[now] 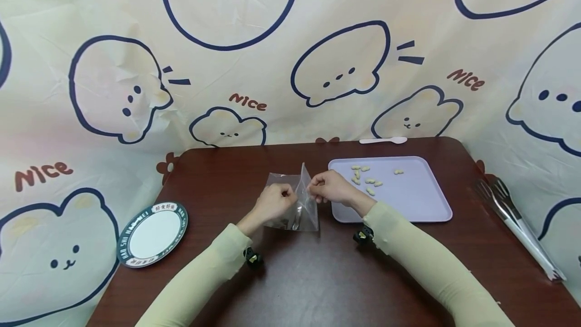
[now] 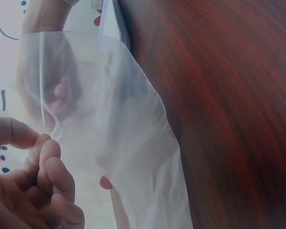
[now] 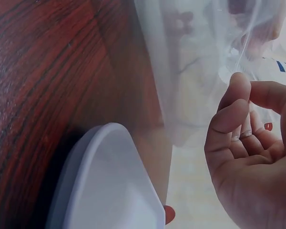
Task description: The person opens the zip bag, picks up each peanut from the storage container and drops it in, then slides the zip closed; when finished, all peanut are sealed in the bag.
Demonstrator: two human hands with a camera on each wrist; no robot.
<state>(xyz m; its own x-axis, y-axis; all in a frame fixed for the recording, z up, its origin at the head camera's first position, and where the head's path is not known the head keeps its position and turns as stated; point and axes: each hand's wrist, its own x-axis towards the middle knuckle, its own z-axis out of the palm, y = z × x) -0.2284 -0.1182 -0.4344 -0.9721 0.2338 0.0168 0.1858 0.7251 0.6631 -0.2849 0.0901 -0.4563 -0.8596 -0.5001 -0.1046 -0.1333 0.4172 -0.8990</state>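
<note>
Clear plastic bag (image 1: pixel 307 212), one. Lavender tray (image 1: pixel 408 198), one. Pale peanut-like pieces (image 1: pixel 370 192), about eight — clustered, exact count uncertain. Green-rimmed plate (image 1: pixel 154 234), one. White spoon (image 1: pixel 383 141), one. Metal tongs (image 1: pixel 528 246), one pair. Left hand (image 1: pixel 274 200), one; right hand (image 1: pixel 333 186), one — two altogether. Desk (image 1: pixel 295 286), one.

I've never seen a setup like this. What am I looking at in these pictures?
No robot here: someone works bare-handed. The wide picture comes from a head-worn camera looking forward and down; the close-ups are shot from the left and right wrists. On the brown table are a lilac tray with small pale pieces, perhaps peanuts, and a green-rimmed plate; metal tongs lie along the right edge and a white spoon at the far edge. The left hand and right hand pinch a clear plastic bag between them.
</note>
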